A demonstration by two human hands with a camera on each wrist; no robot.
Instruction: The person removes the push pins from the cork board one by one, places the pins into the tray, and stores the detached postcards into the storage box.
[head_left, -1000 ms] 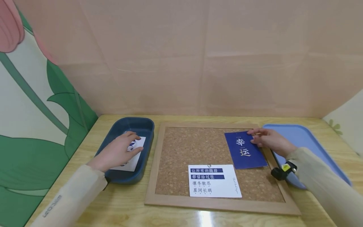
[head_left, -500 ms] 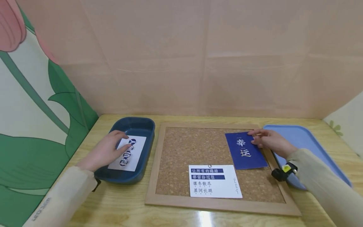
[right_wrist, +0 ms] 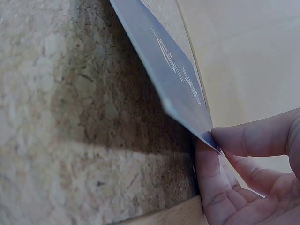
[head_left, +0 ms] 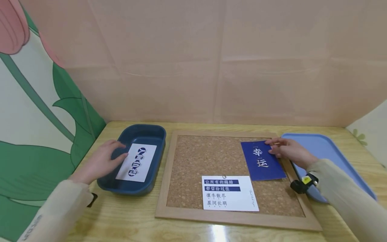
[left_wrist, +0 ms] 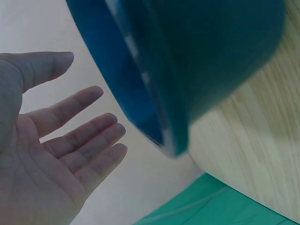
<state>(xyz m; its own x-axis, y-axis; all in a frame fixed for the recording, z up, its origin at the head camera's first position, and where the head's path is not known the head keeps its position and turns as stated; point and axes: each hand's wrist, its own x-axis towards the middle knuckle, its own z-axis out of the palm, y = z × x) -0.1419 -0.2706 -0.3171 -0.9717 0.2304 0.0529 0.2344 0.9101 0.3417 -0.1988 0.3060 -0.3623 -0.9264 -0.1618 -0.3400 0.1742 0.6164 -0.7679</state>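
Left hand (head_left: pixel 101 161): thumb and 4 fingers apart, grip free, held over the left rim of the bin (head_left: pixel 146 138). Its fingertips point toward the left edge of the bin card (head_left: pixel 136 163), which lies in the bin, white with dark round print. Height of the hand above the bin: cannot tell.

Right hand (head_left: pixel 291 151): thumb and finger together, clamped on the far right corner of the blue card (head_left: pixel 260 171). This card, 2 large characters on its face, is at the far right corner of the board (head_left: pixel 205 154). In the right wrist view it is tilted, the nearer part of its edge raised off the cork, with shadow beneath.

White card (head_left: pixel 246 198): on the board, at its near edge, right of centre; 4 main rows of characters, upper 2 on dark bands. Small round metal piece (head_left: pixel 224 176) at its far edge.

Table (head_left: pixel 181 232): bin near the left edge, board at middle, tray (head_left: pixel 320 151) toward the right edge, beside the board.
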